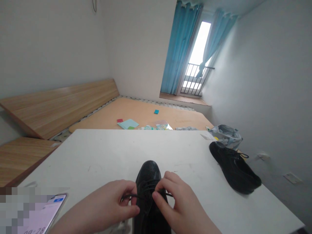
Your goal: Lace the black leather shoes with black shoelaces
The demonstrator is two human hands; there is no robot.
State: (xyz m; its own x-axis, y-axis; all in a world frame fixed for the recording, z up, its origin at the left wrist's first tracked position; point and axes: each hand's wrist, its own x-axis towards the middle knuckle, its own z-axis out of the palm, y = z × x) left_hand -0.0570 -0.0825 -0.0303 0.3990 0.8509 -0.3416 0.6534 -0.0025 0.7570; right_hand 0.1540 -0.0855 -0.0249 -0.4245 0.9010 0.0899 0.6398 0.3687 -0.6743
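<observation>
A black leather shoe (148, 174) stands on the white table (102, 152) right in front of me, toe pointing away. My left hand (109, 203) pinches a black lace (129, 196) on the shoe's left side. My right hand (179, 203) pinches the lace on the right side, fingers curled over the eyelets. Both hands rest over the shoe's lacing area and hide its rear half.
A second black shoe (234, 167) lies near the table's right edge, a grey plastic bag (226, 135) behind it. A phone (46, 214) lies at the front left. Beyond the table are a wooden bed platform (146, 112) with small items, and blue curtains (179, 48).
</observation>
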